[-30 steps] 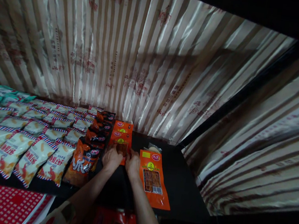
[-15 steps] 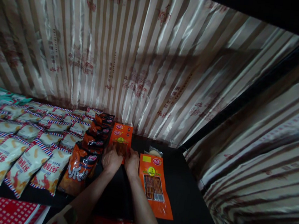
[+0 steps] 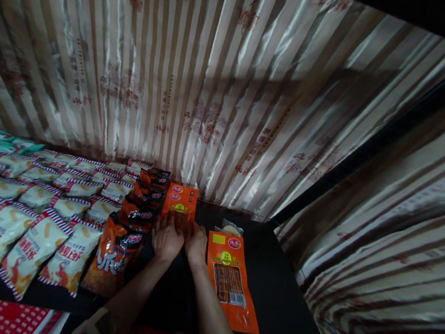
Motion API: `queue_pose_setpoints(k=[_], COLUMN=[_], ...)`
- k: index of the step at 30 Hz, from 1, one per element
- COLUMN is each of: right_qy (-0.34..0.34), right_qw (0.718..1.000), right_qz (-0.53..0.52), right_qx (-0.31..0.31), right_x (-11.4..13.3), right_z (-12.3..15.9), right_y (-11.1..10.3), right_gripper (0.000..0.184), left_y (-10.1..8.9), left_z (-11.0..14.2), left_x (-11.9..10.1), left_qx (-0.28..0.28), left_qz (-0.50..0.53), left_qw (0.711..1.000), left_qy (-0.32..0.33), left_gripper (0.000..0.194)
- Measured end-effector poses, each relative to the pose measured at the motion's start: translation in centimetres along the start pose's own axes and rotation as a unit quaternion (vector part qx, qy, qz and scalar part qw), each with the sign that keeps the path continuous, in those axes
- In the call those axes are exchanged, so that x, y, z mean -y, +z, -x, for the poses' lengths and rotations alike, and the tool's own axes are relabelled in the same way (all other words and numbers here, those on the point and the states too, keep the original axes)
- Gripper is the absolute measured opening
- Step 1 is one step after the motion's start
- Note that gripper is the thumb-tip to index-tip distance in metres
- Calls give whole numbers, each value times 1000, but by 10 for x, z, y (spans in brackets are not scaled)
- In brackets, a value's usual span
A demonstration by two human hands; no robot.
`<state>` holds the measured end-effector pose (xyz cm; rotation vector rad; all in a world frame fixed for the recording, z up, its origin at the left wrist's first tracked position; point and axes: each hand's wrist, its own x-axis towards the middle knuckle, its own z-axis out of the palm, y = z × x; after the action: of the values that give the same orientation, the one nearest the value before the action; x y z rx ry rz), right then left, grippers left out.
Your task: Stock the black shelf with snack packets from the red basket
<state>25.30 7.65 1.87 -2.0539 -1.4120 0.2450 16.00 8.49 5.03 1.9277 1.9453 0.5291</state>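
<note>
Both hands (image 3: 167, 240) touch overlapping orange packets (image 3: 180, 205) on a black shelf (image 3: 278, 294).

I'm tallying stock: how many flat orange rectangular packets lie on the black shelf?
3 visible: one flat orange rectangular packet at the back, a second packet overlapping it at the left hand, and a third packet right of the right hand. More may be hidden underneath.

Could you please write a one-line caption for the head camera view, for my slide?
Both hands at overlapping orange packets on a black shelf, beside a row of snack bags.
</note>
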Motion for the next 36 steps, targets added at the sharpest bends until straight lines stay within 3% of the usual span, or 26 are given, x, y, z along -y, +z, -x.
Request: queue_pose_setpoints(k=[22, 36], right_qy=[14, -15], right_qw=[991, 992], right_qz=[133, 123], right_qx=[21, 33], right_x=[9, 9], right_z=[10, 6], right_y=[-4, -3], right_gripper=[34, 39], left_y=[18, 21], left_z=[-4, -6], left_x=[8, 7], left_qx=[-40, -40], left_qz=[-25, -31], left_qw=[998, 998], left_qy=[43, 39], left_gripper=[48, 46])
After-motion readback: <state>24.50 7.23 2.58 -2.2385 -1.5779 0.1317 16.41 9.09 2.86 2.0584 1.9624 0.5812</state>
